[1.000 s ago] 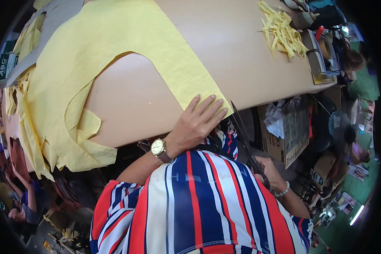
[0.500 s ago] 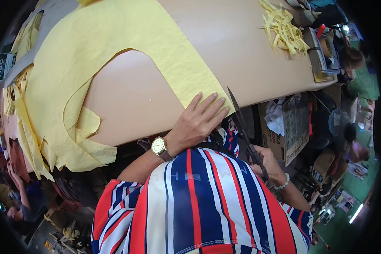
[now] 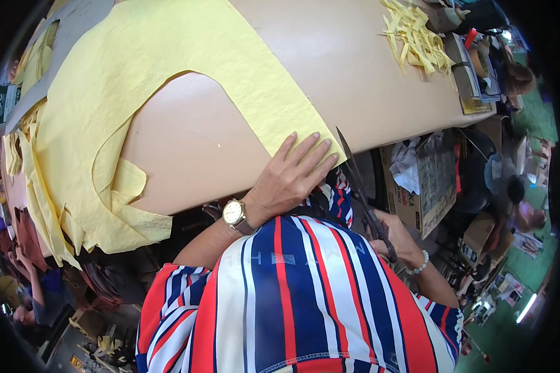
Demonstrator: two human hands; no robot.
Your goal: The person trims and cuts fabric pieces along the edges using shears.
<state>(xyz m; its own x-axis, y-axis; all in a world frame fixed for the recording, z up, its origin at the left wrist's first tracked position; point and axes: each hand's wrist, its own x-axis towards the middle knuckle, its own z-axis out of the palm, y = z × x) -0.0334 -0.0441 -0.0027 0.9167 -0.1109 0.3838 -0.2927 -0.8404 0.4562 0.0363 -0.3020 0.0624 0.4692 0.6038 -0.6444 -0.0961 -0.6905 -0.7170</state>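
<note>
A large curved sheet of yellow leather-like material lies over the tan work table, with one straight-edged strip reaching toward me. My left hand, wearing a wristwatch, rests flat on the end of that strip near the table's front edge, fingers spread a little. In my right hand, which has a beaded bracelet, are large dark scissors. Their blades point up and away, with the tips beside the strip's right edge. My right fingers wrap the handles and are partly hidden.
Yellow offcut strips are heaped at the far right of the table, near a stack of flat items. More yellow pieces hang over the left edge. Below the right edge stands a cardboard box. Another person is at the far left.
Both hands and the scissors stay almost in place. The view has shifted slightly, and the strip under my left hand looks nearly the same.
</note>
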